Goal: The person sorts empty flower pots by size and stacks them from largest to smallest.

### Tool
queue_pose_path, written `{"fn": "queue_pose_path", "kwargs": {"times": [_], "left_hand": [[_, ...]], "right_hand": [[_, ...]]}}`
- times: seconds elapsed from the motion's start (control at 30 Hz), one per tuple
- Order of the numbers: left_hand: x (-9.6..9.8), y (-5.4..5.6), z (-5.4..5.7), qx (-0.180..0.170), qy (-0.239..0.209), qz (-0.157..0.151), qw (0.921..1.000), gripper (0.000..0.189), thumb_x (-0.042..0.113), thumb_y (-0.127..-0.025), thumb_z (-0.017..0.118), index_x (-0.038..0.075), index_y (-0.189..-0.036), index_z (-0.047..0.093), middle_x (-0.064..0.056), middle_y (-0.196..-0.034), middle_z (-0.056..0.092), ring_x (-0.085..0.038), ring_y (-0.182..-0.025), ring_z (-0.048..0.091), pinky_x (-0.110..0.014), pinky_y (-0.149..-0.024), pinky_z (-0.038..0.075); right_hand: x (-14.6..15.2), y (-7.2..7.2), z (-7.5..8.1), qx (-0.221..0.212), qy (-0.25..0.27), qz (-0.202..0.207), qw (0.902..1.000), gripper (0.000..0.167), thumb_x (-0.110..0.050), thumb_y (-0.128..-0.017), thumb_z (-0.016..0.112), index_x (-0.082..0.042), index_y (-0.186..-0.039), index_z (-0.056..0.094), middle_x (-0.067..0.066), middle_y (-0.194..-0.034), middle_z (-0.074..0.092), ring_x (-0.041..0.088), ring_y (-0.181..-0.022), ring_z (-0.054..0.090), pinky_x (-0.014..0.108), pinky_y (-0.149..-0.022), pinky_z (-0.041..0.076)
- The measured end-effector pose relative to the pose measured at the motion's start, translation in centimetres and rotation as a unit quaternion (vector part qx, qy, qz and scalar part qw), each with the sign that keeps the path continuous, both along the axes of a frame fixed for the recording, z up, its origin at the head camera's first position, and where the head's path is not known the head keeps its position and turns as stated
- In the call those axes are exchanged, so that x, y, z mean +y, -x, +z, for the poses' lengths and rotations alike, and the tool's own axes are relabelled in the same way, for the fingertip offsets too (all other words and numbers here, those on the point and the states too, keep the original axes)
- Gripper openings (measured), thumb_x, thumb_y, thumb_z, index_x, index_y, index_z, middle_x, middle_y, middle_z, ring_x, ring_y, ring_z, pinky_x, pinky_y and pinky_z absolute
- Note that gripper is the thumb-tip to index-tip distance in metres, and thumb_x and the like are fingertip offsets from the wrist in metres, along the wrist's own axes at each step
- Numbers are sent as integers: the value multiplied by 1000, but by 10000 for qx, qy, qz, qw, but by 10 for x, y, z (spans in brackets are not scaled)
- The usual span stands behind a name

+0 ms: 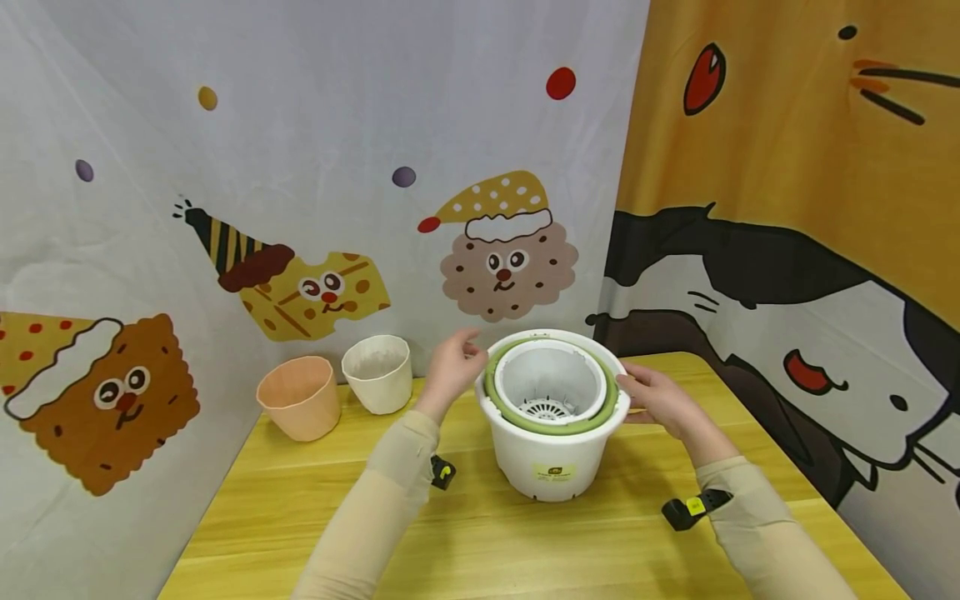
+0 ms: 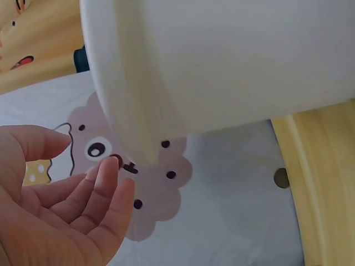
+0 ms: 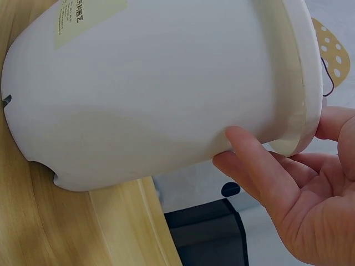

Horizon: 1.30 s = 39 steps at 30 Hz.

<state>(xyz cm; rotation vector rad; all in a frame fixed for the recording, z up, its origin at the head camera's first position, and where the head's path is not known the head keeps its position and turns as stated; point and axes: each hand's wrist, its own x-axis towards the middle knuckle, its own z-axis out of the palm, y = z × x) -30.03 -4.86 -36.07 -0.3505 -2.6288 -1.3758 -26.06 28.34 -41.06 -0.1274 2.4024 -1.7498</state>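
Observation:
A large white flowerpot point(image 1: 551, 462) with a yellow label stands upright on the table. Nested in it are a green-rimmed pot point(image 1: 493, 392) and a smaller white pot point(image 1: 551, 367) with a slotted bottom. My right hand point(image 1: 663, 400) holds the big pot's rim from the right, thumb at the rim and fingers against the outer wall point(image 3: 166, 94) below it. On the other side, my left hand point(image 1: 453, 371) hovers by the rim with loosely bent fingers and nothing in them; the left wrist view shows a gap between these fingers point(image 2: 105, 188) and the pot.
Left of the nested pots, a peach pot point(image 1: 300, 408) and a cream pot point(image 1: 378, 379) stand near the back of the wooden table point(image 1: 480, 550). A cartoon-printed curtain point(image 1: 480, 100) hangs close behind, with an orange section on the right.

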Motion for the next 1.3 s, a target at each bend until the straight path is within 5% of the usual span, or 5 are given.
{"fn": "queue_pose_path", "kwargs": {"times": [0.67,1.3], "left_hand": [[-31,11,-40,131,-83,492,9987,52,21,-91,67,3,-138,56,-14,-104,70,-30,-95,67,-43,-81,56],[-64,26,-61,82,681,948,9931,58,27,-90,70,1,-138,54,-16,-111,69,-30,-96,67,-48,-83,54]], "right_hand": [[0,-1,-2,55,-21,-14,10000,62,-29,-106,45,3,-154,24,33,-142,42,27,-103,64,39,-82,58],[0,-1,-2,57,10,2,10000,62,-29,-106,46,3,-154,23,33,-143,41,29,-106,64,40,-82,58]]}}
